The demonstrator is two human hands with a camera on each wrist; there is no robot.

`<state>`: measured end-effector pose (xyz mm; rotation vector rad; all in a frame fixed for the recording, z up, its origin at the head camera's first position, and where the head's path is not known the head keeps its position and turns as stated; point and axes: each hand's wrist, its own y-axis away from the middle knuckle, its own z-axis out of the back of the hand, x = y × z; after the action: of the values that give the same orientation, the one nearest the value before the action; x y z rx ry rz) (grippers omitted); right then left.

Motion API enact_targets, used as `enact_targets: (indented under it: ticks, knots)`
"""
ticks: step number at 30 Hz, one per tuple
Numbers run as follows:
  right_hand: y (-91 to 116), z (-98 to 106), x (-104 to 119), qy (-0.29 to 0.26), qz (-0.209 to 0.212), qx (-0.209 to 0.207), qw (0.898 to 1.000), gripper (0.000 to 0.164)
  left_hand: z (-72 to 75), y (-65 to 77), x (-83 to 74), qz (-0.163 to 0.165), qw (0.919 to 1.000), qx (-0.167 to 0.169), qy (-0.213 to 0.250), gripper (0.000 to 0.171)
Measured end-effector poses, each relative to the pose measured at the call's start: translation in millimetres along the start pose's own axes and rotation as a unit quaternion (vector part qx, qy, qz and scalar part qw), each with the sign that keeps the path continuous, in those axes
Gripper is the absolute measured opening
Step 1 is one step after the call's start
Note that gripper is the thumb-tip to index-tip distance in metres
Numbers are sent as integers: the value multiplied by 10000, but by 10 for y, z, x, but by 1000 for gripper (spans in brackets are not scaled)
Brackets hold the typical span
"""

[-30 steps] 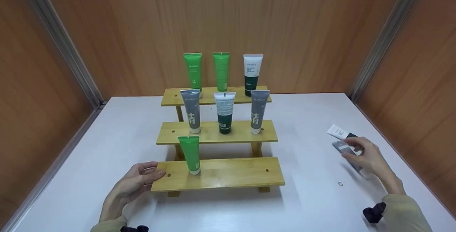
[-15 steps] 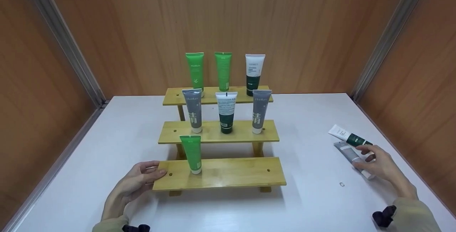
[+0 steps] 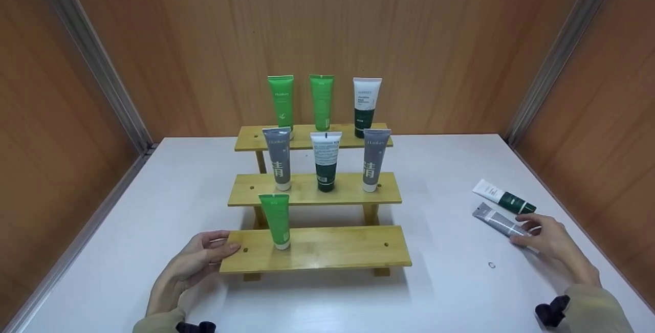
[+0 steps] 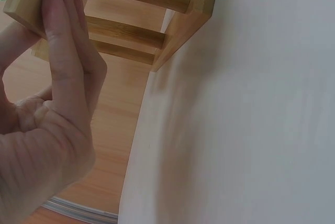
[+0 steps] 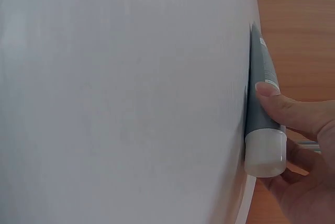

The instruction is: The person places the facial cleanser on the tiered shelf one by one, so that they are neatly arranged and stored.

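Observation:
My left hand (image 3: 197,259) holds the left end of the lowest board of a three-step wooden display stand (image 3: 337,248), thumb on top. In the left wrist view, the fingers (image 4: 65,62) lie against the board's underside. At the right of the table my right hand (image 3: 550,241) pinches a grey squeeze tube (image 3: 499,220) that lies on its side, near its white cap (image 5: 266,153). The thumb (image 5: 285,110) presses on the tube's grey body in the right wrist view. Just behind it lies a white and dark green tube (image 3: 504,196).
One green tube (image 3: 276,220) stands on the lowest board. Two grey tubes flank a white-green tube (image 3: 326,159) on the middle board. The top board bears two green tubes and a white-green tube (image 3: 365,105). A small ring (image 3: 492,265) lies on the table; wooden walls enclose it.
My right hand has slid right along the grey tube towards its cap, uncovering the white-green tube's dark end. The grey tube has turned slightly. My left hand keeps its hold on the board.

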<state>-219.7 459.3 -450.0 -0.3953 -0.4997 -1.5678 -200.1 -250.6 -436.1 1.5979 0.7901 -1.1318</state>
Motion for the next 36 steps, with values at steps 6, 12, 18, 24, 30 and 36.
enact_targets:
  ticks: [6,12,18,24,30,36]
  knots:
    - [-11,2,16,6,-50,12,10000,68,2,2,2,-59,10000,59,16,81]
    - [-10,-19,14,-2,55,-12,10000,63,3,-1,4,-57,10000,58,-46,83]
    - [-17,-23,42,-33,1,-44,10000,59,-7,8,-3,-45,9999,98,-74,82]
    - [-30,-7,97,-182,-118,5,9998,61,-4,7,-7,-59,9999,91,-36,80]
    - [-27,-7,151,-288,-67,-31,9996,61,-5,6,-7,-33,10000,43,-30,81]
    - [-31,2,220,-337,-20,-104,9994,63,-11,13,-4,15,10000,0,-44,83]
